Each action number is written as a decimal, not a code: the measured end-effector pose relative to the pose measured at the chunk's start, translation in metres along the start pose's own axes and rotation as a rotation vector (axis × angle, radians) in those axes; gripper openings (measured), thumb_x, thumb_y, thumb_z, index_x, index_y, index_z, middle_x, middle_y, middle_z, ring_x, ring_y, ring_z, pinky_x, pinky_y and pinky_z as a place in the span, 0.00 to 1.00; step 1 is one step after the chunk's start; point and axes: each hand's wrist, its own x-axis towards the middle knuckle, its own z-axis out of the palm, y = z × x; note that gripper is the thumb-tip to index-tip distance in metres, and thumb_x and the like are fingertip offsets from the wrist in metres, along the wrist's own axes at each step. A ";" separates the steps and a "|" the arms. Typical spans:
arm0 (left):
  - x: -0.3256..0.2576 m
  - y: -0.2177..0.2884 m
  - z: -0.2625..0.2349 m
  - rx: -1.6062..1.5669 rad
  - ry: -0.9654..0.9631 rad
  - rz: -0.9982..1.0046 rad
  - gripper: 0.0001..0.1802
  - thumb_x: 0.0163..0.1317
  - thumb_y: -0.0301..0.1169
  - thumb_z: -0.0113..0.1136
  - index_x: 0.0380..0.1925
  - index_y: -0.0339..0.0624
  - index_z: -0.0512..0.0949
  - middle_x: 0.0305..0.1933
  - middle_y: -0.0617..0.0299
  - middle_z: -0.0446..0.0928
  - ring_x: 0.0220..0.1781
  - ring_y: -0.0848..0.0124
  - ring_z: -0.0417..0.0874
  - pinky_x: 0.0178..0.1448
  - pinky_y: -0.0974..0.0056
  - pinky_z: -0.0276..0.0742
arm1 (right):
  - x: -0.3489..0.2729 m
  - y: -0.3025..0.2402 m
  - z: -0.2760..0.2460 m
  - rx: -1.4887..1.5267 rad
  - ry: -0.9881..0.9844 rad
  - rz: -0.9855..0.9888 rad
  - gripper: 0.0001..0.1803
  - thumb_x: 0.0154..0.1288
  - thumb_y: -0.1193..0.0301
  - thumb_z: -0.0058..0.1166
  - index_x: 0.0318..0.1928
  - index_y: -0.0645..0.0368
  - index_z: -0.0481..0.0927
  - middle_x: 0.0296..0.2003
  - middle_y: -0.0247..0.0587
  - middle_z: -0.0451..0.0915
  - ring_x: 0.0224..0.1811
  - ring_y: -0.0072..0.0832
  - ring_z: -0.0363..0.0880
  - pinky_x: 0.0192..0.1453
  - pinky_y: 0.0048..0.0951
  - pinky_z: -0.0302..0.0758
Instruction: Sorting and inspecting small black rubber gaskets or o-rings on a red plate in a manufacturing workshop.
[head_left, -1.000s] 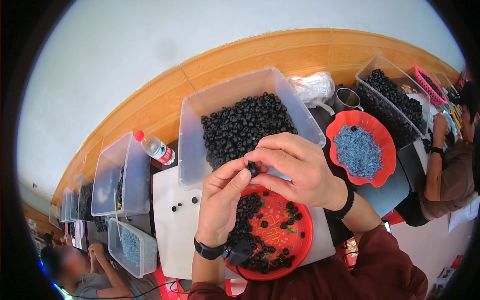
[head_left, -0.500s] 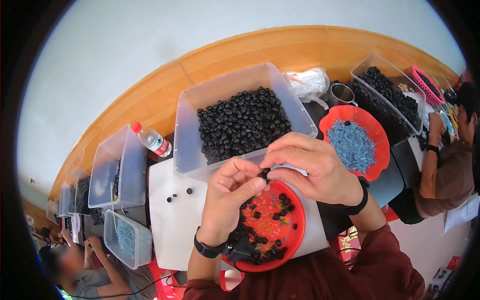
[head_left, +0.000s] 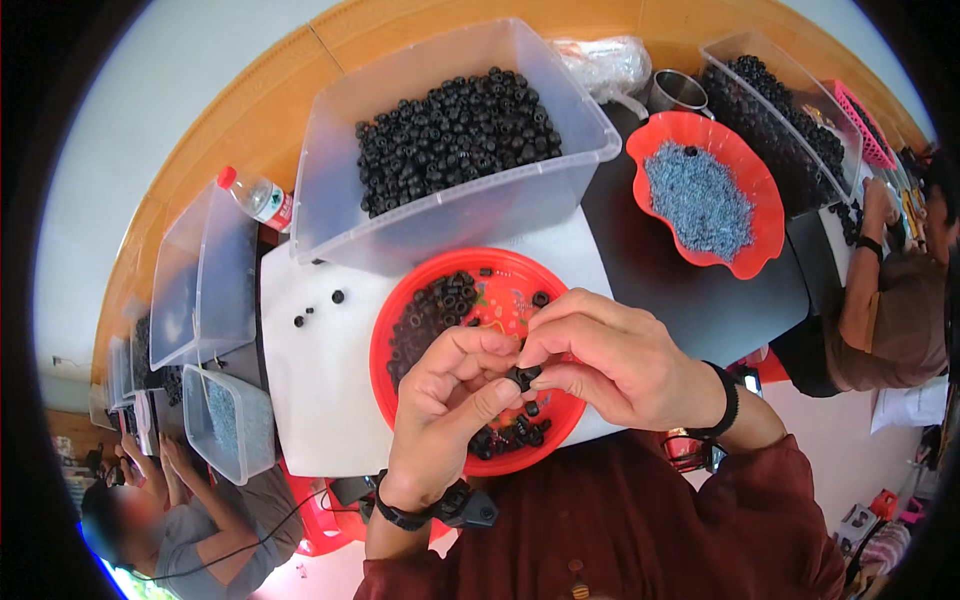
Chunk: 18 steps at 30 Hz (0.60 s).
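A small black round part [head_left: 524, 376] is pinched between the fingertips of both my hands. My left hand [head_left: 450, 400] closes on it from the left, thumb and fingers bent around it. From the right, my right hand [head_left: 625, 365] grips it with thumb and forefinger. Beneath my hands lies a round red tray [head_left: 383, 330] with a flower pattern, part of it hidden by them. Many black ring-like parts [head_left: 440, 305] lie in the tray, mostly heaped on its left side, with more near its front rim.
A large clear bin [head_left: 450, 215] of black round parts stands behind the tray. To its right, a scalloped red bowl [head_left: 770, 215] holds thin blue-grey pieces. A bottle [head_left: 262, 200] and further clear bins stand left. People work on both sides.
The view has tipped and shifted, so the bins sit higher and the tray shows more fully. Both hands still pinch the small black part, now lower in the view.
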 end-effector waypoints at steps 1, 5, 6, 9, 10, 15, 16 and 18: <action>-0.001 -0.003 0.002 -0.004 0.003 -0.011 0.16 0.62 0.21 0.58 0.50 0.36 0.70 0.43 0.59 0.79 0.43 0.74 0.80 0.48 0.70 0.75 | -0.005 -0.001 0.003 0.059 0.005 0.050 0.10 0.57 0.78 0.58 0.39 0.62 0.74 0.37 0.42 0.75 0.35 0.39 0.77 0.36 0.33 0.74; -0.008 -0.017 0.002 -0.092 0.034 -0.059 0.17 0.61 0.23 0.58 0.50 0.36 0.69 0.42 0.58 0.79 0.42 0.73 0.80 0.48 0.69 0.77 | -0.018 -0.005 0.016 0.137 0.010 0.119 0.11 0.57 0.81 0.58 0.41 0.63 0.73 0.37 0.43 0.75 0.34 0.37 0.78 0.34 0.31 0.75; -0.008 -0.020 0.002 -0.141 0.018 -0.063 0.17 0.63 0.22 0.57 0.51 0.36 0.70 0.44 0.58 0.79 0.42 0.72 0.80 0.49 0.68 0.77 | -0.021 -0.005 0.020 0.131 0.046 0.139 0.11 0.56 0.82 0.59 0.40 0.65 0.75 0.37 0.44 0.76 0.34 0.35 0.79 0.35 0.29 0.76; -0.009 -0.024 0.000 -0.153 0.029 -0.094 0.16 0.63 0.22 0.57 0.51 0.36 0.70 0.43 0.58 0.79 0.42 0.72 0.80 0.51 0.67 0.78 | -0.028 -0.004 0.029 0.136 0.113 0.170 0.11 0.55 0.83 0.59 0.40 0.66 0.76 0.37 0.45 0.77 0.34 0.32 0.80 0.37 0.26 0.77; -0.010 -0.026 -0.001 -0.154 0.029 -0.095 0.16 0.63 0.22 0.57 0.51 0.36 0.70 0.43 0.58 0.79 0.42 0.72 0.80 0.51 0.67 0.78 | -0.030 -0.004 0.032 0.149 0.144 0.178 0.11 0.55 0.83 0.59 0.40 0.67 0.76 0.37 0.45 0.77 0.34 0.32 0.80 0.37 0.26 0.77; -0.012 -0.029 -0.006 -0.146 0.007 -0.088 0.15 0.63 0.22 0.57 0.50 0.36 0.71 0.42 0.59 0.79 0.40 0.73 0.80 0.47 0.70 0.76 | -0.034 -0.004 0.038 0.045 0.216 0.144 0.11 0.55 0.81 0.60 0.40 0.63 0.76 0.35 0.41 0.77 0.33 0.35 0.78 0.38 0.31 0.73; -0.013 -0.029 -0.006 -0.147 0.010 -0.088 0.15 0.63 0.22 0.57 0.50 0.36 0.71 0.42 0.59 0.79 0.40 0.73 0.80 0.47 0.70 0.76 | -0.034 -0.004 0.039 0.004 0.225 0.133 0.11 0.54 0.81 0.60 0.40 0.62 0.76 0.35 0.41 0.78 0.33 0.35 0.78 0.39 0.30 0.72; -0.013 -0.029 -0.005 -0.114 0.036 -0.056 0.15 0.62 0.22 0.58 0.49 0.37 0.71 0.42 0.60 0.79 0.39 0.75 0.79 0.45 0.71 0.75 | -0.035 -0.005 0.041 0.007 0.221 0.146 0.11 0.54 0.80 0.60 0.39 0.62 0.76 0.35 0.40 0.78 0.33 0.35 0.77 0.39 0.30 0.72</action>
